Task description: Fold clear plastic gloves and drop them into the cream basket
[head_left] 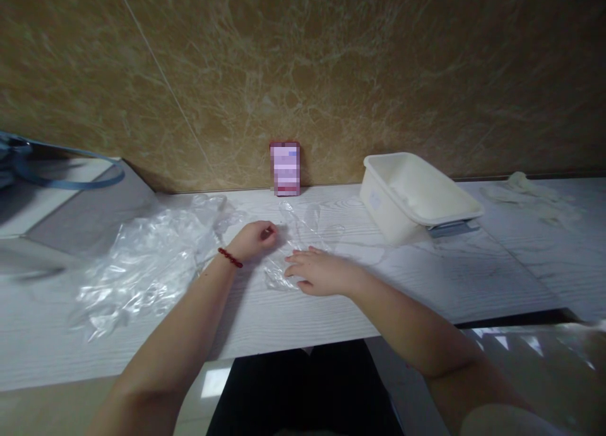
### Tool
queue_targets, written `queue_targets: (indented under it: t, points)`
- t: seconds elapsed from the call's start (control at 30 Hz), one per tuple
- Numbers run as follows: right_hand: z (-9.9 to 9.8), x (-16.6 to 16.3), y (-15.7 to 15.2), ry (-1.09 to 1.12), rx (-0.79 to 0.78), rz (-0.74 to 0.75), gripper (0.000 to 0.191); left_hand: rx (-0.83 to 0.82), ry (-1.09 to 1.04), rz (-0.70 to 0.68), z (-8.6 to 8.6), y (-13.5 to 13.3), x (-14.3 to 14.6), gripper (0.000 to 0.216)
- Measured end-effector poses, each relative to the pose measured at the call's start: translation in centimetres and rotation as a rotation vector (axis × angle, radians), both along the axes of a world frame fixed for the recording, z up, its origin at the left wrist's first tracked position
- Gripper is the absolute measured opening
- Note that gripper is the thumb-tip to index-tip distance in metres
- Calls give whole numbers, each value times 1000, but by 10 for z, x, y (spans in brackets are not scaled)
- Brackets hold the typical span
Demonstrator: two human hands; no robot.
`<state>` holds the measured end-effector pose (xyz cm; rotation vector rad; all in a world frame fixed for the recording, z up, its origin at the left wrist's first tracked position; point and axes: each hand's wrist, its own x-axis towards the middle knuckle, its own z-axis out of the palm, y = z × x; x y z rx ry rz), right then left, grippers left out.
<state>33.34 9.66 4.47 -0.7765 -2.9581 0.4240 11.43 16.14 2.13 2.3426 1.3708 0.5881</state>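
Observation:
A small clear plastic bag [303, 231] lies flat on the white wood-grain table [473, 278]. My right hand [319, 272] rests palm down on its near end, fingers stretched out and flat. My left hand [255, 237], with a red bead bracelet at the wrist, is curled closed at the bag's left edge, fingers pinched on the plastic. A larger heap of crumpled clear plastic [146, 265] lies just left of my left arm.
A white plastic tub [416, 196] stands tilted on a small scale at the right. A small pink box [285, 168] leans on the marble wall. Pale gloves [530, 193] lie far right. A blue-strapped bag [28, 164] sits far left on a grey surface.

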Motion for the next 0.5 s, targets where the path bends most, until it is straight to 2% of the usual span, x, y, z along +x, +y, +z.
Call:
queue_targets:
  t: [0.13, 0.27, 0.37, 0.5]
  points:
    - [0, 0, 1, 6, 4, 10, 33, 9, -151, 284, -4, 10, 4, 23]
    - [1, 0, 1, 19, 4, 16, 32, 93, -167, 479, -6, 20, 2, 25]
    - [3, 0, 1, 30, 6, 20, 31, 122, -197, 542, -7, 24, -6, 30]
    - [2, 0, 3, 49, 4, 29, 30, 137, -180, 525, -5, 24, -17, 37]
